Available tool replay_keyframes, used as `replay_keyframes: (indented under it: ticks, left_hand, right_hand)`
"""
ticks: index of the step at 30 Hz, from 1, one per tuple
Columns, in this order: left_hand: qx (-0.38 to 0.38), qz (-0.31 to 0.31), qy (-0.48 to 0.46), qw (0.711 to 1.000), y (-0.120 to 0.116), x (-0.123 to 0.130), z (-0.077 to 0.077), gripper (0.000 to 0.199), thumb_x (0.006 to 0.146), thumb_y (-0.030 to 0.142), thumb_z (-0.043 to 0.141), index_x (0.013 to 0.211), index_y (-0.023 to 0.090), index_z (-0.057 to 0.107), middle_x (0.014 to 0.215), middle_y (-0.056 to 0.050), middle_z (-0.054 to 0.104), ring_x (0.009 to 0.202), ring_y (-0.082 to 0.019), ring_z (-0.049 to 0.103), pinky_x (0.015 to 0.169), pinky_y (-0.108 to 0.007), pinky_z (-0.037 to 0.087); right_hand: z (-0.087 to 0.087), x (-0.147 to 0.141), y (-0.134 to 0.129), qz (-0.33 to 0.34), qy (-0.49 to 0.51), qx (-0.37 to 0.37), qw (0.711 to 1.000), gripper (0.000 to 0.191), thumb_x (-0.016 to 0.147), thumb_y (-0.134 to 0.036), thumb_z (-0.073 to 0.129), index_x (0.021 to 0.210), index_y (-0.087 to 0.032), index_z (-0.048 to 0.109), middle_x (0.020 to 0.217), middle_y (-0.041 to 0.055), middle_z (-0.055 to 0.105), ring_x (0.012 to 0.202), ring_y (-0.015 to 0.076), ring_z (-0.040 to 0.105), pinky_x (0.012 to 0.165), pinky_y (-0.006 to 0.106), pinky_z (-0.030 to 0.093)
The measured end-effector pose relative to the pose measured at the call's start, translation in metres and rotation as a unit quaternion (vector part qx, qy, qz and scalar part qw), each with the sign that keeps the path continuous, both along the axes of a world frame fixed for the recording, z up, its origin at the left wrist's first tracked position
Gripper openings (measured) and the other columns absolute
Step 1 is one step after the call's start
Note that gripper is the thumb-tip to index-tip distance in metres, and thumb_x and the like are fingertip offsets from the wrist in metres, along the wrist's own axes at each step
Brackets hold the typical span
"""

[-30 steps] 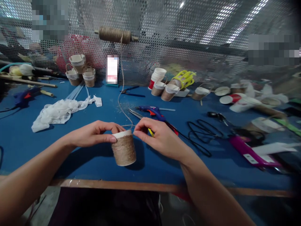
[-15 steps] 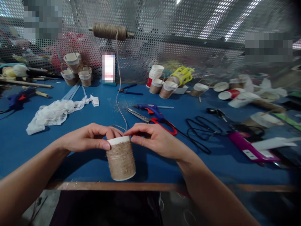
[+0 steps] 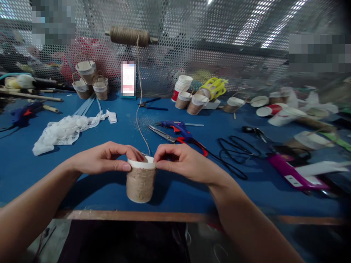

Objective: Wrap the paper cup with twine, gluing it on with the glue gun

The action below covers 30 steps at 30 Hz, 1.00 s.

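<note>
A white paper cup (image 3: 140,184) wrapped in brown twine stands above the blue table near its front edge, its bare rim upward. My left hand (image 3: 109,159) grips the rim, fingers inside and thumb outside. At the opposite side of the rim, my right hand (image 3: 178,160) pinches with thumb and forefinger; whether twine lies between them is hidden. A strand of twine (image 3: 139,91) hangs from the spool (image 3: 128,35) on the mesh and runs down behind the cup.
Beyond my hands lie scissors (image 3: 161,134), a blue glue gun (image 3: 177,126) and pliers (image 3: 152,105). White lace (image 3: 61,133) is heaped left. Twine-covered cups (image 3: 85,73) and a lit phone (image 3: 128,78) stand at the back. A purple power strip (image 3: 285,170) and black cable (image 3: 233,153) are right.
The cup has come more upright, its base moving slightly away from the table edge. My right fingers have shifted from behind the rim to its right side. The view has moved slightly.
</note>
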<state>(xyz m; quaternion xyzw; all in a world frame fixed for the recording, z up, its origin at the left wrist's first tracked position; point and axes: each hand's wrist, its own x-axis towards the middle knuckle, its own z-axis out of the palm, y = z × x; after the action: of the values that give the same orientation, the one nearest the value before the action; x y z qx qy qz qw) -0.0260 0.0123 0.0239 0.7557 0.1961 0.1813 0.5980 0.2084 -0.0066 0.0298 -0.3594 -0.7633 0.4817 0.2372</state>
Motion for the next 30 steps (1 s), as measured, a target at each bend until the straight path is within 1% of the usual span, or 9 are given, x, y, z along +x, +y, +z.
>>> replay_keyframes:
  ticks: [4, 8, 10, 11, 14, 16, 22, 26, 30]
  left_hand:
    - [0.076, 0.015, 0.055, 0.995, 0.0, 0.004, -0.003, 0.018, 0.076, 0.023, 0.061, 0.092, 0.015, 0.059, 0.106, -0.008, 0.062, 0.1, -0.021, 0.054, 0.09, -0.035, 0.04]
    - [0.166, 0.109, 0.12, 0.973, -0.007, 0.015, -0.007, 0.026, 0.072, 0.032, 0.064, 0.09, 0.014, 0.061, 0.084, -0.004, 0.062, 0.078, -0.017, 0.055, 0.075, -0.029, 0.043]
    - [0.206, 0.148, 0.13, 0.958, -0.011, 0.021, -0.008, 0.025, 0.072, 0.035, 0.063, 0.083, 0.012, 0.062, 0.072, -0.002, 0.057, 0.071, -0.015, 0.052, 0.069, -0.027, 0.042]
    - [0.211, 0.158, 0.129, 0.956, -0.012, 0.023, -0.009, 0.024, 0.073, 0.035, 0.061, 0.079, 0.012, 0.062, 0.068, 0.0, 0.055, 0.067, -0.014, 0.05, 0.066, -0.026, 0.041]
    - [0.171, 0.169, 0.111, 0.964, -0.015, 0.025, -0.01, 0.021, 0.078, 0.032, 0.056, 0.073, 0.012, 0.059, 0.064, 0.001, 0.052, 0.061, -0.011, 0.046, 0.058, -0.022, 0.037]
    - [0.134, 0.175, 0.088, 0.971, -0.015, 0.025, -0.01, 0.019, 0.078, 0.03, 0.055, 0.073, 0.012, 0.058, 0.066, 0.001, 0.053, 0.061, -0.01, 0.046, 0.058, -0.021, 0.037]
    - [0.067, 0.167, 0.009, 0.984, -0.012, 0.02, -0.012, 0.015, 0.075, 0.025, 0.06, 0.072, 0.011, 0.058, 0.081, -0.005, 0.06, 0.076, -0.015, 0.053, 0.071, -0.025, 0.042]
    - [0.055, 0.147, -0.018, 0.987, -0.009, 0.017, -0.014, 0.012, 0.074, 0.023, 0.061, 0.074, 0.011, 0.058, 0.089, -0.006, 0.06, 0.083, -0.016, 0.054, 0.076, -0.027, 0.042]
    - [0.049, 0.129, -0.03, 0.99, -0.008, 0.014, -0.014, 0.012, 0.074, 0.023, 0.06, 0.074, 0.011, 0.057, 0.09, -0.006, 0.058, 0.084, -0.016, 0.053, 0.077, -0.027, 0.042]
  right_hand:
    - [0.0, -0.004, 0.0, -0.029, -0.055, 0.062, 0.996, 0.006, 0.08, -0.023, 0.056, 0.077, -0.018, 0.058, 0.074, -0.0011, 0.058, 0.068, 0.0106, 0.053, 0.065, 0.024, 0.042]
    - [0.0, -0.012, -0.002, -0.054, -0.086, 0.112, 0.988, 0.007, 0.08, -0.021, 0.054, 0.077, -0.017, 0.058, 0.074, -0.0005, 0.057, 0.066, 0.0103, 0.052, 0.062, 0.023, 0.042]
    - [0.001, -0.016, -0.004, -0.065, -0.091, 0.129, 0.985, 0.007, 0.081, -0.021, 0.054, 0.076, -0.017, 0.058, 0.074, -0.0004, 0.058, 0.065, 0.0102, 0.052, 0.061, 0.023, 0.042]
    - [0.001, -0.018, -0.005, -0.069, -0.093, 0.134, 0.984, 0.007, 0.081, -0.021, 0.053, 0.077, -0.018, 0.058, 0.074, -0.0004, 0.058, 0.065, 0.0103, 0.052, 0.06, 0.023, 0.042]
    - [0.002, -0.022, -0.008, -0.084, -0.089, 0.145, 0.982, 0.008, 0.081, -0.02, 0.053, 0.079, -0.018, 0.06, 0.075, 0.0, 0.06, 0.067, 0.0111, 0.054, 0.061, 0.024, 0.043]
    - [0.002, -0.023, -0.009, -0.095, -0.076, 0.147, 0.982, 0.008, 0.08, -0.02, 0.054, 0.082, -0.018, 0.062, 0.079, 0.0008, 0.062, 0.071, 0.0121, 0.056, 0.064, 0.025, 0.044]
    - [0.006, -0.019, -0.008, -0.106, -0.061, 0.148, 0.981, 0.012, 0.08, -0.022, 0.055, 0.087, -0.019, 0.064, 0.086, 0.002, 0.065, 0.079, 0.0143, 0.06, 0.069, 0.027, 0.046]
    - [0.011, -0.019, -0.008, -0.098, -0.081, 0.139, 0.982, 0.012, 0.08, -0.022, 0.054, 0.087, -0.018, 0.064, 0.085, 0.0013, 0.066, 0.078, 0.014, 0.06, 0.069, 0.027, 0.046]
    - [0.017, -0.021, -0.01, -0.096, -0.104, 0.128, 0.982, 0.013, 0.081, -0.025, 0.053, 0.086, -0.017, 0.062, 0.082, 0.0015, 0.066, 0.076, 0.0136, 0.059, 0.067, 0.025, 0.045]
